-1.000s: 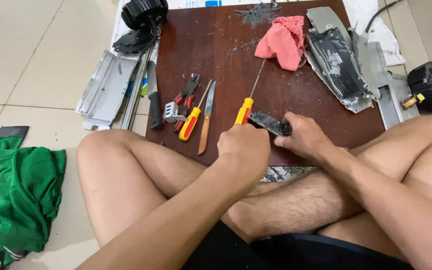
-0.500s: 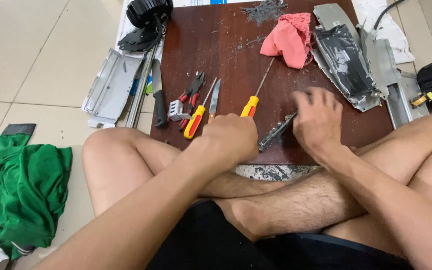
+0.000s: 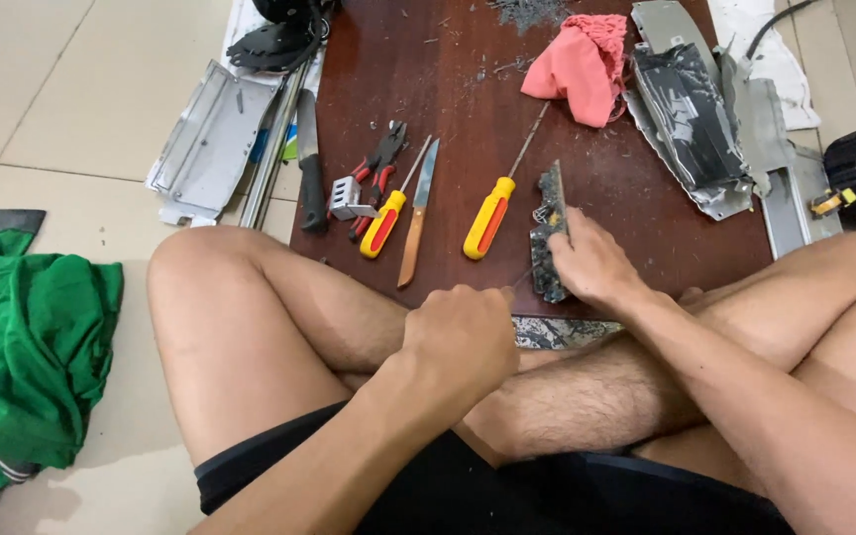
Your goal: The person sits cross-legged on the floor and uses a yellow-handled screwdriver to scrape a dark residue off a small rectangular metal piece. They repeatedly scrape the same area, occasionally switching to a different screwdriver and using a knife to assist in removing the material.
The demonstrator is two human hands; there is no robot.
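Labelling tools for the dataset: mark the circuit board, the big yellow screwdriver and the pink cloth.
circuit board (image 3: 550, 213): head view, upper part of the board above the right hand.
big yellow screwdriver (image 3: 487, 220): head view, middle of its handle.
pink cloth (image 3: 579, 71): head view, centre of the bunched fabric.

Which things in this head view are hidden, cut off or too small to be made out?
- Left hand: closed fist with its back to the camera; what it grips is hidden, only a thin tip shows.
- Circuit board: stands on edge; the right hand covers its lower part and its faces cannot be seen.
- Black fan part: cut off by the top edge.
- Grey debris: too small to tell.
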